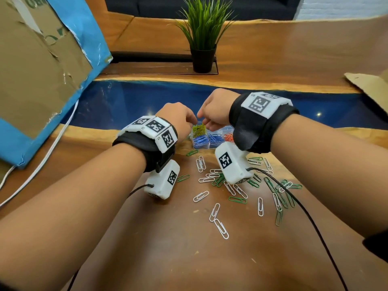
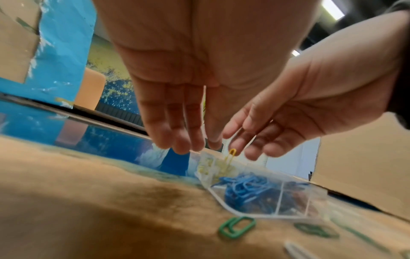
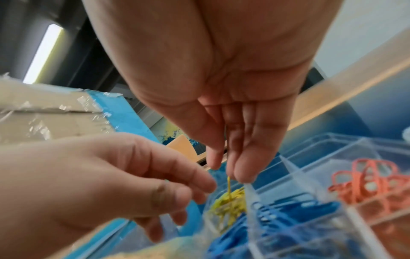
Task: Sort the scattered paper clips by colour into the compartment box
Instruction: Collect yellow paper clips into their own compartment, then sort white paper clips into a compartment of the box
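The clear compartment box (image 1: 201, 147) (image 2: 281, 198) (image 3: 288, 166) stands at the wooden table's far edge and holds yellow clips (image 1: 198, 131) (image 3: 230, 201), blue clips (image 1: 202, 141) (image 2: 246, 189) and orange clips (image 1: 228, 137) (image 3: 366, 182). Both hands hover over the yellow compartment. My left hand (image 1: 190, 120) (image 2: 184, 145) (image 3: 188, 192) hangs empty, fingers relaxed. Under the straight, parted fingertips of my right hand (image 1: 204, 120) (image 2: 239, 147) (image 3: 228, 170) one yellow clip (image 2: 232, 154) (image 3: 229, 185) stands upright above the yellow pile. Several white and green clips (image 1: 220, 179) lie scattered in front of the box.
A potted plant (image 1: 202, 38) stands behind the blue resin strip. A blue-edged cardboard sheet (image 1: 42, 70) leans at the left, with a white cable (image 1: 42, 162) beneath it. More cardboard (image 1: 369, 85) lies at the right. A green clip (image 2: 236, 227) lies just before the box.
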Tool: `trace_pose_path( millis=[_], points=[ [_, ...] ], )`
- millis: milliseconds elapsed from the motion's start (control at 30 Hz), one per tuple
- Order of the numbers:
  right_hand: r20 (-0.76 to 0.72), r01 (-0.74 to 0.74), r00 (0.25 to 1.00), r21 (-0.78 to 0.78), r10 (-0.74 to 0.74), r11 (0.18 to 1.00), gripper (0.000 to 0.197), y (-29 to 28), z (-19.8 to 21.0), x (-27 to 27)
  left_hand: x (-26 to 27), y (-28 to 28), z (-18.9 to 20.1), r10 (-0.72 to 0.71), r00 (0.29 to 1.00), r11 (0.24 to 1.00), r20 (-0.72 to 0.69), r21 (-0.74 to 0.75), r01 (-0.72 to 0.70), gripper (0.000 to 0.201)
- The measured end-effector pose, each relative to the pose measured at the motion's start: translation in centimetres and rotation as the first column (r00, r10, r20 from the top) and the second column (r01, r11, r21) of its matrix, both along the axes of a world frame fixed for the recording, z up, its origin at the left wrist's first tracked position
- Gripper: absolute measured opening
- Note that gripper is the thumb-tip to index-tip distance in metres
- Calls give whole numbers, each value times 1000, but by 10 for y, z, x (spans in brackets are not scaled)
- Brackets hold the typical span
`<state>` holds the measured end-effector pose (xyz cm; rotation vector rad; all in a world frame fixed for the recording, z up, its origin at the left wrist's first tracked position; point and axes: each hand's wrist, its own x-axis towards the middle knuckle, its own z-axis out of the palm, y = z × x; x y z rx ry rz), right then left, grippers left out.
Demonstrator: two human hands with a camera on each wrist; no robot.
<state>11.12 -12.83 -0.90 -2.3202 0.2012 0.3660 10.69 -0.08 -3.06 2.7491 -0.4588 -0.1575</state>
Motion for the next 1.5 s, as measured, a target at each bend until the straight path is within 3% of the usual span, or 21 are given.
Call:
trace_pose_path(
  millis=[133,300,467,600,733,833,967,1100,1200,1367,1500],
  points=[
    [21,-172,980,-403,197,899,30,5,4,-12,-3,2,0,-51,999,988,-4,144,51,42],
    [49,-215,967,-360,248,908,41,2,9,-16,-6,2,-7,-134,991,962,-10,238,132,40],
    [37,-289,946,-348,321,892,41,1,4,-19,-8,2,-9,-139,990,966,3,219,135,37],
    [152,-218,949,-309,275,926,40,-3,4,-18,-11,3,-3,-111,993,981,31,165,105,30],
    [163,-181,956,-321,243,930,38,-11,3,-22,-19,8,7,-98,994,987,39,133,92,19],
    [142,-234,937,-424,319,875,30,-15,1,-39,-33,9,8,-145,989,981,3,132,143,5],
    [106,-269,925,-498,365,825,23,-17,-8,-59,-48,6,5,-221,974,957,-54,181,228,4],
    [101,-221,942,-529,319,820,41,-20,-6,-58,-53,-1,2,-248,963,926,-103,265,267,19],
    [47,-282,926,-574,375,769,52,-18,-4,-55,-55,-2,0,-253,961,910,-116,308,276,24],
    [-70,-384,883,-678,464,627,55,-5,-7,-52,-54,4,-3,-276,957,901,-88,323,290,27],
    [-72,-382,880,-694,469,610,45,-1,-11,-47,-52,8,-5,-289,954,894,-85,332,301,35]
  ],
)
